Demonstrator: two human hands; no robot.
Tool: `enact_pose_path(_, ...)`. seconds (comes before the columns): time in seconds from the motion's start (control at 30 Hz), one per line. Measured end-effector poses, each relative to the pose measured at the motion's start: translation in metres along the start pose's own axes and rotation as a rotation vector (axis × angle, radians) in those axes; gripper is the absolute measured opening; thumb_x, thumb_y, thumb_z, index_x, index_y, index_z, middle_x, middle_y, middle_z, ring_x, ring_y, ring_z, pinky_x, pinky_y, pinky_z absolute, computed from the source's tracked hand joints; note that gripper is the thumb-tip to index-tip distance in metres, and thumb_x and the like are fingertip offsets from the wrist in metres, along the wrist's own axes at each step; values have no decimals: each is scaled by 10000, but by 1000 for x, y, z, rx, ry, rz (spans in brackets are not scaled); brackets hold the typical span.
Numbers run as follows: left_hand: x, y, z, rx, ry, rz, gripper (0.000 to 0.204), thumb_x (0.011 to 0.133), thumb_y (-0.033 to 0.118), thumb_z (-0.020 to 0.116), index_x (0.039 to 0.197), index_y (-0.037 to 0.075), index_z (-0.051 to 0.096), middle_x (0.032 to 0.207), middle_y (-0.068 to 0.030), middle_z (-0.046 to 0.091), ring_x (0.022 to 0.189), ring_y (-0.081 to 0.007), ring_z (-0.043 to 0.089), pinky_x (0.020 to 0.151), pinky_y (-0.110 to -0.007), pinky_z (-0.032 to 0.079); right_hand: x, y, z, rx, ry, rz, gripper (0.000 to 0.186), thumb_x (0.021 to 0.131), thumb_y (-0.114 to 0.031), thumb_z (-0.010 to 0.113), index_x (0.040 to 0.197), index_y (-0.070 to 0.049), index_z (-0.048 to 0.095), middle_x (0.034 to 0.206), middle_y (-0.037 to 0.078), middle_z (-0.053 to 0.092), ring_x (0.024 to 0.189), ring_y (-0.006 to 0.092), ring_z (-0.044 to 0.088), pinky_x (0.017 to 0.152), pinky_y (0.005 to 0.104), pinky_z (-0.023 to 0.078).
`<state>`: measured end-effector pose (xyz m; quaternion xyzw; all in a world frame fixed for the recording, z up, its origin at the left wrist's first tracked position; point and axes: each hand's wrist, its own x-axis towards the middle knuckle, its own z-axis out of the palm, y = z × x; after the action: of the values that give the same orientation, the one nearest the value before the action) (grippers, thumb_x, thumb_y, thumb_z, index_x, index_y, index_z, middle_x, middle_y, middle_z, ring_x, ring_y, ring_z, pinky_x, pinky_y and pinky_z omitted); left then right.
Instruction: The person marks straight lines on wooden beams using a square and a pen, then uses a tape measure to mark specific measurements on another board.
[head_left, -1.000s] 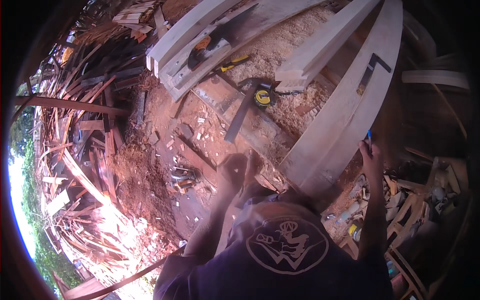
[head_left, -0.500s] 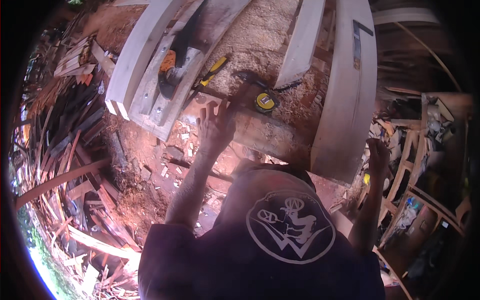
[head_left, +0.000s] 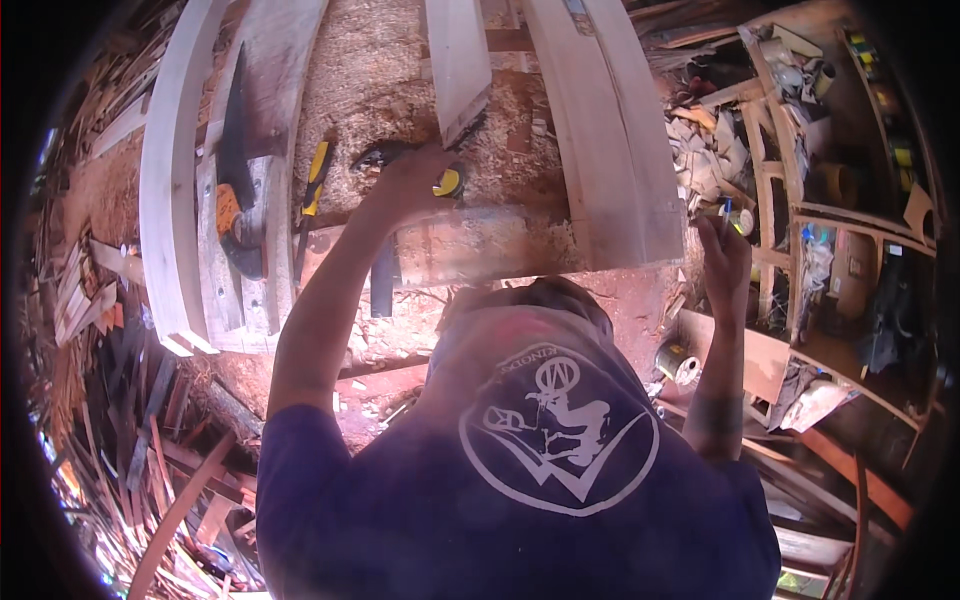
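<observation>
My left hand (head_left: 412, 182) reaches over the sawdust-covered bench, its fingertips at a black and yellow tape measure (head_left: 449, 184) and close to a pale board's cut end. Whether they grip the tape is hidden. Under that forearm lies what looks like a hammer, its dark handle (head_left: 382, 282) jutting past the bench edge. A yellow and black screwdriver-like tool (head_left: 317, 178) rests left of the hand. Off the bench's right side, my right hand (head_left: 726, 255) is raised with its fingers closed; a slim blue thing, perhaps a pen (head_left: 728, 207), shows at the fingertips.
At left, a handsaw (head_left: 235, 205) with an orange-marked handle lies on planks beside a long pale beam (head_left: 175, 200). A wide pale plank (head_left: 610, 160) spans the right. Wooden shelving (head_left: 775, 170) with clutter stands further right; a can (head_left: 678, 364) sits below. Scrap wood (head_left: 165, 470) piles up lower left.
My left hand has moved forward and right, from the near bench edge to the tape measure. My view has shifted right. My right hand stays raised beside the bench.
</observation>
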<state>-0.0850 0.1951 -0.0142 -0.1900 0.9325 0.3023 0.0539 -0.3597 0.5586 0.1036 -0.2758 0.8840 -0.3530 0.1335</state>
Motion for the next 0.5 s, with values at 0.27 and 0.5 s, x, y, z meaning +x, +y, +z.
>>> enact_pose_path(0.27, -66, 51, 20, -1455, 264, -243, 463, 988, 327, 569, 1355, 54, 638, 1164, -125, 703, 1037, -222, 704, 913, -376, 584, -37, -36, 13, 190, -202, 74, 252, 1033, -204, 644, 1087, 26, 731, 922, 73, 733, 840, 123, 627, 801, 308, 506)
enact_pose_path(0.5, -103, 197, 77, -961, 68, -83, 554, 1002, 362, 642, 1383, -31, 554, 1262, -129, 667, 1173, -227, 666, 1022, -352, 538, -69, -47, 50, 468, -876, 195, 310, 1001, -258, 687, 1095, 33, 742, 934, 85, 748, 892, 153, 674, 855, 312, 515)
